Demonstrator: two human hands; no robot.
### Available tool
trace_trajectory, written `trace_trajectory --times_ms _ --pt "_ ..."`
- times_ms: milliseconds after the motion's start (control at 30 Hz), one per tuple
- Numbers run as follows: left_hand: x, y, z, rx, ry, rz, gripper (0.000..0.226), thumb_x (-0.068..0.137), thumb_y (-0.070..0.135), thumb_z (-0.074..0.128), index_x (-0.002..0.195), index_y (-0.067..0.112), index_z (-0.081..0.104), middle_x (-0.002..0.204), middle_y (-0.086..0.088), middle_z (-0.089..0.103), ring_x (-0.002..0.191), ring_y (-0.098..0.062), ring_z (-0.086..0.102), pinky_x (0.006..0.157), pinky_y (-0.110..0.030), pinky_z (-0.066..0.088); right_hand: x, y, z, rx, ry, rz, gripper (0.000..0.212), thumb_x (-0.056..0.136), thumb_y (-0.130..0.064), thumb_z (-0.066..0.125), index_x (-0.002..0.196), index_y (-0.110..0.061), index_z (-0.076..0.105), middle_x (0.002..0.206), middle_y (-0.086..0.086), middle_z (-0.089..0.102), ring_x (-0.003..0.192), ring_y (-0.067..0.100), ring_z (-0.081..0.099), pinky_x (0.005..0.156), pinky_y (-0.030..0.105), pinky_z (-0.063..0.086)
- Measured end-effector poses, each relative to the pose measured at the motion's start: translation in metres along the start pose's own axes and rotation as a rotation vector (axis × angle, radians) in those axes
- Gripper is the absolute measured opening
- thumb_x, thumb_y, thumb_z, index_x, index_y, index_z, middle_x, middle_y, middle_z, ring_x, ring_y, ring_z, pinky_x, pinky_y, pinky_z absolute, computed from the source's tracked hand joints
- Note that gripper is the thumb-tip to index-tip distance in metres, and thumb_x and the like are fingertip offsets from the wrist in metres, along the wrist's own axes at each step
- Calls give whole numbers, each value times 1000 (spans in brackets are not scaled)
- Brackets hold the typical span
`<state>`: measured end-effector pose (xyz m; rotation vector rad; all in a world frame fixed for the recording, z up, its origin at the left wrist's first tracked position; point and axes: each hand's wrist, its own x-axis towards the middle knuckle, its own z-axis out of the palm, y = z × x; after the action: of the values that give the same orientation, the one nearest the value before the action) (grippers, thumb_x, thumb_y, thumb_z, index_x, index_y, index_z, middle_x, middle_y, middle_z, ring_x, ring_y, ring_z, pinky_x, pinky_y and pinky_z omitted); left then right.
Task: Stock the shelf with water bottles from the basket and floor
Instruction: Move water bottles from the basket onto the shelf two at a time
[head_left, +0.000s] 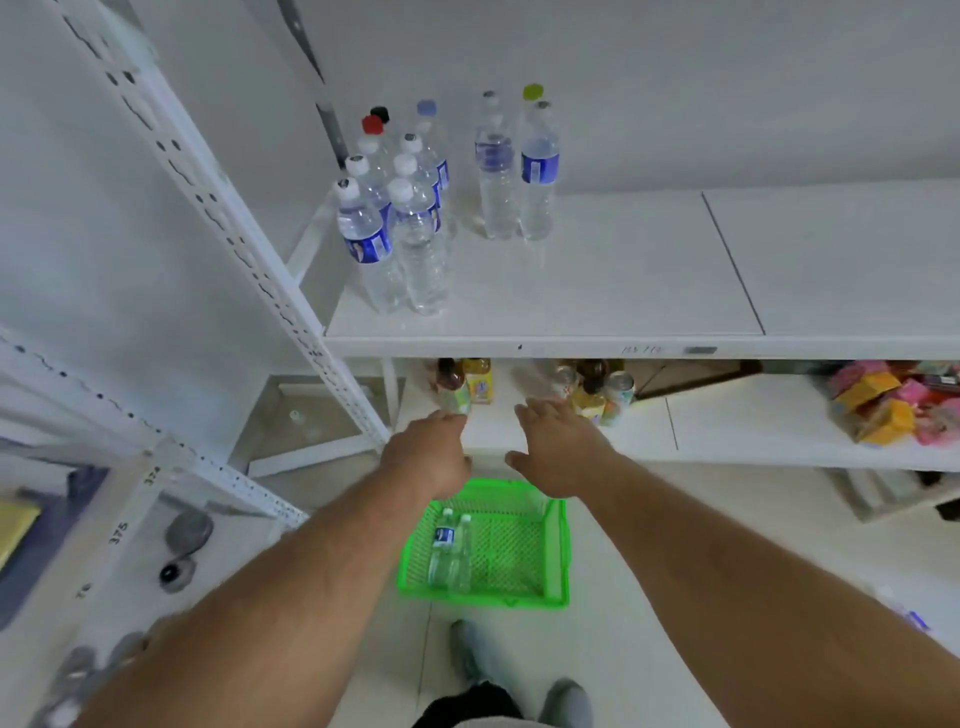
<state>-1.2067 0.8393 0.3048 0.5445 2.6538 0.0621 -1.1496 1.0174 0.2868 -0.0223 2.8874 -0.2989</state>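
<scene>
While both forearms stretch out from the bottom edge of the view, the left hand (431, 452) and the right hand (558, 447) hang above the green basket (556, 551) on the floor, each grip empty: the right hand's fingers are spread flat, and the left hand's fingers point away, loose as far as can be seen. Two water bottles (449, 551) lie side by side against the basket's left wall, caps toward the shelving. Beyond the hands, a lower shelf (727, 431) carries drink bottles and cans near its front edge and bright packets toward its right end. Above it, the upper shelf (597, 291) holds a tight cluster of bottles (400, 208) at its left end and a smaller group (514, 166) farther back. The risk from here, as I judge it, lies in the crowding: a fresh bottle set hard against the cluster could topple its neighbours off the front edge, and clear plastic may slip from a careless grip on the lift.
</scene>
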Motion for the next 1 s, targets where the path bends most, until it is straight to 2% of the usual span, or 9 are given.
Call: trace_trajectory --times_ms 100,300,533,800,1000 --pt "-19 -12 25 9 -55 -24 72 88 38 58 153 24 29 161 0 27 140 -26 38 111 -42 38 -18 -10 27 35 -41 -19 76 94 -53 52 151 -9 29 160 13 26 147 29 25 116 42 27" --pt "-35 -49 66 39 -139 -37 62 88 40 58 145 23 40 152 1 40 132 -28 47 104 -40 44 -28 -34 69 35 -139 20 77 93 -54 52 152 -10 27 161 11 24 148 28 23 116 43 27" --pt "-27 -129 95 -24 -264 -16 62 86 41 57 144 28 40 148 3 43 129 -26 49 103 -39 44 0 -93 109 49 -267 121 76 94 -53 50 153 -10 25 162 12 23 147 27 24 115 43 29" --pt "20 -241 142 -118 -429 -41 64 88 38 53 148 29 34 154 3 38 135 -25 44 108 -36 40 59 -149 175 97 -432 245 73 95 -51 48 152 -11 26 161 10 25 146 27 26 115 42 31" --pt "77 -267 206 -172 -477 -48 66 91 39 52 152 29 29 157 4 33 137 -22 40 111 -34 37 116 -134 245 160 -472 304 66 96 -48 47 150 -12 30 157 9 32 142 29 32 112 43 35"
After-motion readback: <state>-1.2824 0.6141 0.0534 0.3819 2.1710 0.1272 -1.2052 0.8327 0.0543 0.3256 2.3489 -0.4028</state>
